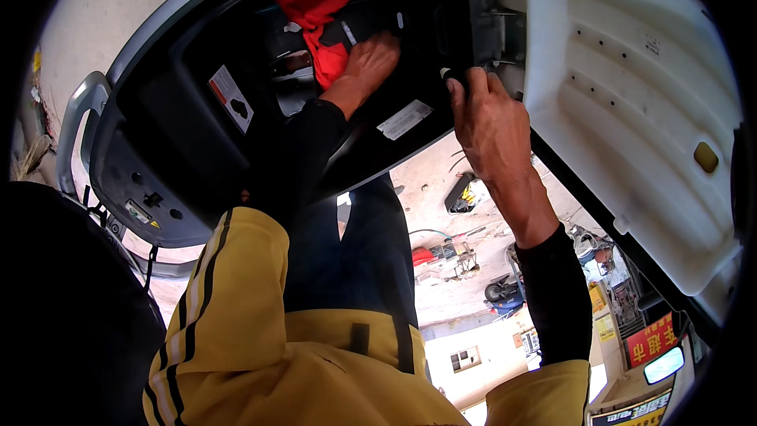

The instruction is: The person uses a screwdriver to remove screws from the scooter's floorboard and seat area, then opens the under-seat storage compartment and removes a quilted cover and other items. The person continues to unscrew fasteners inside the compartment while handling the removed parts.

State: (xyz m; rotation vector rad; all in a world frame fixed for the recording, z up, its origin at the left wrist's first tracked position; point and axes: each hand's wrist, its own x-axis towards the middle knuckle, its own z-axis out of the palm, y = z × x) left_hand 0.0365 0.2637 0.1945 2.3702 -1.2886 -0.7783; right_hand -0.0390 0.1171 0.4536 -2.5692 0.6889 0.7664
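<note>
My left hand (367, 67) reaches down into the black storage bin (315, 166) of a scooter. Its fingers are bent, and their tips are hidden, so what they grip does not show. Against that hand lies a bright red cloth (325, 4), beside a dark item with a small grey piece (348, 32) on it. At the bin's right rim my right hand (493, 114) is closed, thumb against fingers, around a small dark thing with a pale tip (446, 73); its kind cannot be made out.
The raised seat's cream underside (631, 110) stands at the right, hinged next to the bin. A grey grab rail (75, 130) curves round the far left. Labels (404, 120) stick to the bin wall. On the ground lie a black tray (465, 193) and machine parts (445, 260).
</note>
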